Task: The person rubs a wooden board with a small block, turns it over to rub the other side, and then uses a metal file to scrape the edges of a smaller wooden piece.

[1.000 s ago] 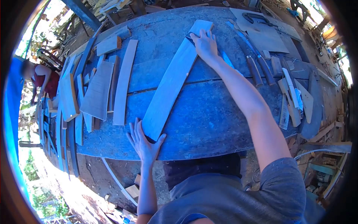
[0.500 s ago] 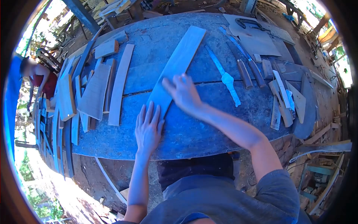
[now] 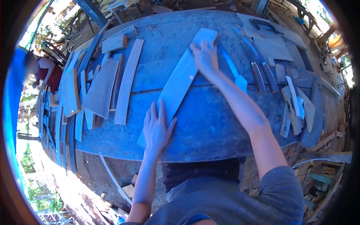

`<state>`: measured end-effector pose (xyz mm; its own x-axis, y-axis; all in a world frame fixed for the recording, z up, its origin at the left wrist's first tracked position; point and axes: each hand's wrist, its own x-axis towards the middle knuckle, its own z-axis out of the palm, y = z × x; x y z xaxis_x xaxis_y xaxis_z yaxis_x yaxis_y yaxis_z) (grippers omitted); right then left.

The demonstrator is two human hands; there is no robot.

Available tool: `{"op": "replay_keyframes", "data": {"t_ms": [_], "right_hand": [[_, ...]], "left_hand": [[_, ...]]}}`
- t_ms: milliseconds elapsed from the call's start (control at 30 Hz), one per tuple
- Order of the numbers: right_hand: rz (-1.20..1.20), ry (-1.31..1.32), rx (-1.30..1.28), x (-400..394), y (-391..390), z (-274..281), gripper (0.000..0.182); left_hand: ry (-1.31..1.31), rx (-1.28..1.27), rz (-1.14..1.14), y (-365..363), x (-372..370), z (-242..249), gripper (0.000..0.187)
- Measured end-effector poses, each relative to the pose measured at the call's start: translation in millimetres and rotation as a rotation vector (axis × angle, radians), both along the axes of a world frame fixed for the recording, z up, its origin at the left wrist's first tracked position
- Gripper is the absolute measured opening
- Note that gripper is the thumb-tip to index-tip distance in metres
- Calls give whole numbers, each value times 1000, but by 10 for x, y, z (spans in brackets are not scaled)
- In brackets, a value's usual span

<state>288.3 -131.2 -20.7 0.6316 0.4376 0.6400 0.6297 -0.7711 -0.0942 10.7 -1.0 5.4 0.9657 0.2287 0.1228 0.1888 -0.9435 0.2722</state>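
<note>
A long flat wooden board lies slantwise across the blue-lit worktable. On its near end my left hand rests flat with its fingers spread. Toward the far end, my right hand presses on the board's face with bent fingers. Whatever may be under those fingers is hidden. Just right of the board lies a long thin tool with a pale handle, partly covered by my right forearm. Further right are two long-bladed tools with wooden handles, one handle dark brown and the other alongside it.
A narrow plank and several wood pieces crowd the table's left side. At the back right, a C-clamp sits by flat sheets. Offcuts lie at the right. Another person is beyond the left edge.
My right hand has slid away from me along the board, from its middle toward the far end. My left hand stays near the close end. The view has shifted slightly.
</note>
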Motion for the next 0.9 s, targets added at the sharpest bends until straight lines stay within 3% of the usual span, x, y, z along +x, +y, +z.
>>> {"op": "replay_keyframes", "data": {"t_ms": [133, 233, 267, 367, 433, 500, 600, 667, 733, 767, 833, 900], "right_hand": [[316, 88, -1, -1080, -122, 6, 30], [432, 123, -2, -1505, -197, -38, 39], [463, 150, -1, -1512, -205, -47, 31], [430, 128, -84, -993, -295, 34, 32], [138, 190, -65, -353, -398, 131, 30], [1, -78, -53, 36, -390, 93, 24], [-37, 81, 17, -247, -262, 10, 28], [220, 258, 79, -975, -214, 106, 32], [447, 134, -50, -1594, -231, -79, 32], [443, 148, -44, -1593, -255, -74, 32], [480, -79, -86, -1319, -329, -1, 29], [215, 43, -37, -627, -356, 50, 28]], "left_hand": [[66, 50, -4, 55, -747, -19, 87], [124, 127, -1, 14, -826, 53, 93], [105, 121, -6, -36, -685, 57, 94], [55, 80, -32, -73, -433, -99, 92], [63, 128, -21, -62, -438, -102, 90], [42, 148, -22, -42, -452, -100, 88], [29, 157, -3, -83, -440, -107, 91], [4, 123, 7, -73, -419, -129, 92], [11, 93, 9, -84, -440, -144, 93], [8, 95, 3, -78, -447, -133, 95], [7, 100, -14, -61, -417, -133, 96], [1, 76, -13, -46, -442, -144, 97]]}}
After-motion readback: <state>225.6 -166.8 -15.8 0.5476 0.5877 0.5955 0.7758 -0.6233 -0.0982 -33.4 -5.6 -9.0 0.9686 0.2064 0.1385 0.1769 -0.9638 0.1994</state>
